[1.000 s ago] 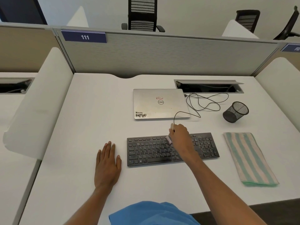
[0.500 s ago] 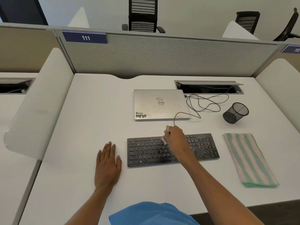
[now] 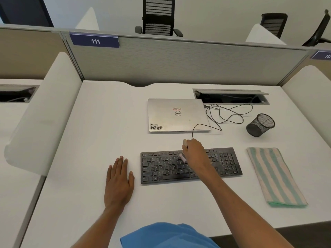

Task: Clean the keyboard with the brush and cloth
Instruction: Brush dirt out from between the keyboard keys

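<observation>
A black keyboard point(image 3: 161, 167) lies on the white desk point(image 3: 100, 126), dusty on its right part. My right hand point(image 3: 194, 153) grips a small brush point(image 3: 183, 156) with a pale handle; its bristles touch the upper middle keys. My left hand point(image 3: 119, 179) rests flat on the desk just left of the keyboard, fingers straight. A folded cloth point(image 3: 275, 176) with green and cream stripes lies to the right of the keyboard, untouched.
A closed silver laptop point(image 3: 177, 115) sits behind the keyboard, with a loose black cable point(image 3: 227, 113) coiled to its right. A black mesh cup point(image 3: 260, 125) lies tipped on its side at the right. A cable hatch point(image 3: 231, 96) and grey partition stand behind.
My right hand has carried the brush leftward along the upper key rows, from the right-middle toward the centre. My left hand and the cloth have stayed put.
</observation>
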`<move>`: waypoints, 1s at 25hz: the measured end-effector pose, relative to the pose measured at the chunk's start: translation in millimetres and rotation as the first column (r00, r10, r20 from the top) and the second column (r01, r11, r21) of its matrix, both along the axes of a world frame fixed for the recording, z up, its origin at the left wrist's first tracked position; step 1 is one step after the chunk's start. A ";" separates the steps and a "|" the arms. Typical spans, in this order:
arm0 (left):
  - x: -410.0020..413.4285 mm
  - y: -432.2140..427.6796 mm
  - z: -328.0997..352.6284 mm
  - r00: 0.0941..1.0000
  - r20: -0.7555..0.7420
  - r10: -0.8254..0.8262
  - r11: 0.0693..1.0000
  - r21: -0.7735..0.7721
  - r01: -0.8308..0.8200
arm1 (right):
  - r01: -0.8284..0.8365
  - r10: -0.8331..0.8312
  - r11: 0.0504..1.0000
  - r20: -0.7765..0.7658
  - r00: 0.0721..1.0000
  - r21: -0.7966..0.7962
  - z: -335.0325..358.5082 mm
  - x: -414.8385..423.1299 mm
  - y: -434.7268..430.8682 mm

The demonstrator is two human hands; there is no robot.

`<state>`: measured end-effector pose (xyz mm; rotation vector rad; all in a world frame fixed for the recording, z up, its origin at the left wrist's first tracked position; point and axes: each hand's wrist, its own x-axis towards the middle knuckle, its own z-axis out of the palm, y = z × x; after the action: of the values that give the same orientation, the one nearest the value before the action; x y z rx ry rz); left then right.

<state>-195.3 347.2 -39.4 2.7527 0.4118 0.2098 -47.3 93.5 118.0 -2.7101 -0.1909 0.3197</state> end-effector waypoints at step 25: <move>-0.9 0.6 -3.0 1.000 -0.007 0.001 1.000 -0.003 -0.001 | -0.317 0.313 0.948 -0.096 0.945 -0.026 21.5 -4.4 19.2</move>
<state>-196.3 347.8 -42.4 2.7507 0.4147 0.2000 -51.8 112.7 139.5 -2.6937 -0.6011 0.5424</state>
